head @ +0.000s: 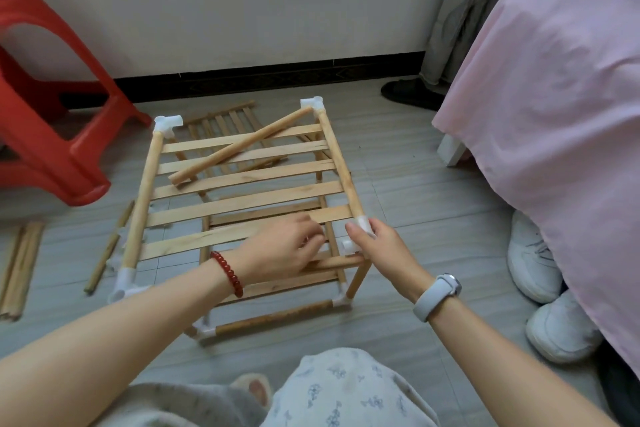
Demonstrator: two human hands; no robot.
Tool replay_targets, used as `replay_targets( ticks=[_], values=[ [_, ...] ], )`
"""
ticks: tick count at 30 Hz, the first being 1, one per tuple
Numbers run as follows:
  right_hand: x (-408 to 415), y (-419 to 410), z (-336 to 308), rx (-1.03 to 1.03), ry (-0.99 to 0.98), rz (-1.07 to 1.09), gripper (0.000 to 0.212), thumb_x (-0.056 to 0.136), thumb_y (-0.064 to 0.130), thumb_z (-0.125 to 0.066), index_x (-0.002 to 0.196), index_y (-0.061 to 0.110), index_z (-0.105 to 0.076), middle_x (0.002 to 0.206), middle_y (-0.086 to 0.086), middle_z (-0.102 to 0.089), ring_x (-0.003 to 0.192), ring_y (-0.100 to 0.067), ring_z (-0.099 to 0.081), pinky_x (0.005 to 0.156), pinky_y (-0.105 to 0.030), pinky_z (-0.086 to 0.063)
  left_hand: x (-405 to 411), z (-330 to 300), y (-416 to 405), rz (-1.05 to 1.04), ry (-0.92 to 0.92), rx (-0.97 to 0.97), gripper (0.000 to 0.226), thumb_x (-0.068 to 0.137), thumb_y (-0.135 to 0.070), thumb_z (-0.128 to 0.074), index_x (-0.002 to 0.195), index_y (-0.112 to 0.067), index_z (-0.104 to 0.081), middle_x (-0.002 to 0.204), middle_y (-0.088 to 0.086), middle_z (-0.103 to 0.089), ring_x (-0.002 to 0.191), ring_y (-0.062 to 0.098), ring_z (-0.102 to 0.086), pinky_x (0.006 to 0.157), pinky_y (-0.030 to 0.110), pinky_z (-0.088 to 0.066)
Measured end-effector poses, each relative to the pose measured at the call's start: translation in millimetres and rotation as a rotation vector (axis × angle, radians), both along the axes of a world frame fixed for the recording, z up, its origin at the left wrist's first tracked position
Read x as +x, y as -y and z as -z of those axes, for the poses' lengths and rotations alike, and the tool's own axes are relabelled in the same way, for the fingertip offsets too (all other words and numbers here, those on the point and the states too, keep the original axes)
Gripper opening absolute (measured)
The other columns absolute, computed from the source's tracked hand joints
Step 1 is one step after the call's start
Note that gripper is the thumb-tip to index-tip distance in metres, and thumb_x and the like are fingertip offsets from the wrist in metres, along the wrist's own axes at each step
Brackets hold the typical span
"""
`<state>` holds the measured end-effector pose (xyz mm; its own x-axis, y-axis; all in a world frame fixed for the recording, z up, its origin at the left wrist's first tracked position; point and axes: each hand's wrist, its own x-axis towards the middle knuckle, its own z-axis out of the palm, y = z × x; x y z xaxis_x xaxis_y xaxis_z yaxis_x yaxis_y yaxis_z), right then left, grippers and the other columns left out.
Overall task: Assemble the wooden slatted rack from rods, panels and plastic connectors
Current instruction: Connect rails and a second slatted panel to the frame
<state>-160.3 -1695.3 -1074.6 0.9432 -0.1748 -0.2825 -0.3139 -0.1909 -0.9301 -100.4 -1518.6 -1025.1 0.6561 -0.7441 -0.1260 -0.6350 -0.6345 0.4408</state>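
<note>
Squarely on the grey tiled floor (408,191) stands the half-built pale wooden slatted rack (242,198), its long axis running away from the person toward the white wall (242,0). Its upper slatted panel sits between two long side rods, with white plastic corner connectors (168,123) at the far left, far right and near left corners. A lower frame of rods and connectors shows beneath, at floor level.

At the near right corner of the rack the right hand (381,250) grips the white plastic connector (362,224) that caps the right side rod, thumb on top, fingers curled round it. Just beside it, the left hand (284,250) reaches in over the nearest slats, fingers curled at a short cross rod (341,263) that runs into that same corner; whether they actually pinch it I cannot tell. A red bead bracelet (227,272) circles the left wrist, a light grey wristband (438,296) the right.

A loose round wooden rod (242,146) lies slantwise across the far half of the upper panel. Behind the rack a second slatted wooden panel (225,121) lies flat on the floor. Loose wooden rods (109,250) lie by the rack's left side, with a bundle more (19,267) near the left edge. A red plastic stool (52,97) stands at far left, a pink bedsheet (554,97) hangs at right, with white shoes (550,295) below it.
</note>
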Motion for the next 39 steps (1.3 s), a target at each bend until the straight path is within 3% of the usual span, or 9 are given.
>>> replay_targets(
  ticks=[4, 7, 11, 16, 20, 27, 31, 35, 39],
  values=[
    [3, -10, -2, -0.089, -0.058, 0.086, 0.03, 0.091, 0.039, -0.048, 0.067, 0.022, -0.043, 0.062, 0.008, -0.041, 0.06, -0.011, -0.043, 0.058, -0.028, -0.036, 16, 11, 8, 0.006, 0.549, 0.145, 0.051, 0.089, -0.035, -0.055, 0.135, -0.017, -0.041, 0.129, 0.006, -0.049, 0.113, 0.023, -0.047, 0.087, 0.032, -0.037],
    [2, -13, -6, -0.221, -0.055, 0.067, 0.032, 0.092, 0.035, -0.045, 0.063, 0.02, -0.04, 0.058, 0.009, -0.04, 0.054, -0.011, -0.04, 0.053, -0.028, -0.033, 22, 30, 25, -0.001, 0.501, 0.264, 0.075, 0.094, -0.024, -0.047, 0.149, -0.028, 0.004, 0.154, 0.01, -0.016, 0.137, 0.033, -0.019, 0.105, 0.046, -0.023],
    [-2, -18, -10, -0.439, -0.03, 0.042, 0.029, 0.093, 0.031, -0.042, 0.069, 0.016, -0.043, 0.067, 0.004, -0.048, 0.066, -0.014, -0.046, 0.052, -0.025, -0.033, 27, 41, 29, -0.021, 0.345, 0.329, 0.089, 0.093, -0.002, -0.034, 0.126, -0.039, 0.04, 0.157, 0.003, 0.015, 0.14, 0.041, 0.015, 0.105, 0.068, 0.003],
    [-11, -20, -17, -0.916, 0.038, 0.019, 0.027, 0.094, 0.035, -0.04, 0.088, 0.011, -0.05, 0.087, -0.007, -0.056, 0.095, -0.025, -0.045, 0.077, -0.035, -0.032, 26, 39, 31, -0.04, 0.342, 0.291, 0.093, 0.091, 0.002, -0.036, 0.125, -0.041, 0.039, 0.157, 0.005, 0.013, 0.141, 0.042, 0.013, 0.104, 0.07, 0.005],
    [-15, -20, -21, -1.231, 0.007, 0.001, 0.033, 0.093, 0.041, -0.035, 0.097, 0.014, -0.054, 0.09, -0.001, -0.061, 0.096, -0.021, -0.049, 0.075, -0.035, -0.027, 24, 39, 34, -0.041, 0.34, 0.273, 0.092, 0.091, 0.004, -0.036, 0.133, -0.039, 0.033, 0.157, 0.004, 0.011, 0.141, 0.042, 0.012, 0.105, 0.071, 0.004],
    [-28, -14, -21, -1.231, -0.023, -0.018, 0.027, 0.092, 0.041, -0.038, 0.094, 0.018, -0.053, 0.087, 0.002, -0.059, 0.093, -0.022, -0.048, 0.068, -0.034, -0.028, 16, 37, 41, -0.036, 0.327, 0.283, 0.09, 0.09, 0.005, -0.036, 0.142, -0.036, 0.025, 0.157, 0.004, 0.012, 0.14, 0.043, 0.013, 0.102, 0.071, 0.006],
    [-29, -9, -23, -0.868, -0.147, 0.095, 0.018, 0.089, 0.04, -0.045, 0.086, 0.023, -0.048, 0.085, 0.004, -0.055, 0.084, -0.024, -0.049, 0.068, -0.032, -0.031, 13, 37, 47, -0.038, 0.309, 0.282, 0.09, 0.09, 0.005, -0.037, 0.142, -0.036, 0.024, 0.157, 0.004, 0.012, 0.14, 0.042, 0.013, 0.101, 0.071, 0.007],
    [-43, -12, -23, -1.227, 0.005, 0.054, 0.026, 0.088, 0.043, -0.044, 0.075, 0.021, -0.04, 0.078, 0.002, -0.061, 0.077, -0.026, -0.059, 0.061, -0.031, -0.028, 15, 42, 48, -0.043, 0.31, 0.295, 0.095, 0.088, 0.007, -0.038, 0.141, -0.037, 0.026, 0.157, 0.004, 0.012, 0.141, 0.041, 0.014, 0.1, 0.072, 0.008],
    [-47, 3, -19, -1.03, -0.02, 0.102, 0.035, 0.088, 0.046, -0.047, 0.068, 0.018, -0.041, 0.065, 0.008, -0.047, 0.062, -0.021, -0.044, 0.049, -0.028, -0.023, 21, 45, 48, -0.037, 0.299, 0.306, 0.097, 0.087, 0.009, -0.039, 0.141, -0.04, 0.026, 0.157, 0.003, 0.012, 0.141, 0.04, 0.014, 0.1, 0.071, 0.009]
  ],
)
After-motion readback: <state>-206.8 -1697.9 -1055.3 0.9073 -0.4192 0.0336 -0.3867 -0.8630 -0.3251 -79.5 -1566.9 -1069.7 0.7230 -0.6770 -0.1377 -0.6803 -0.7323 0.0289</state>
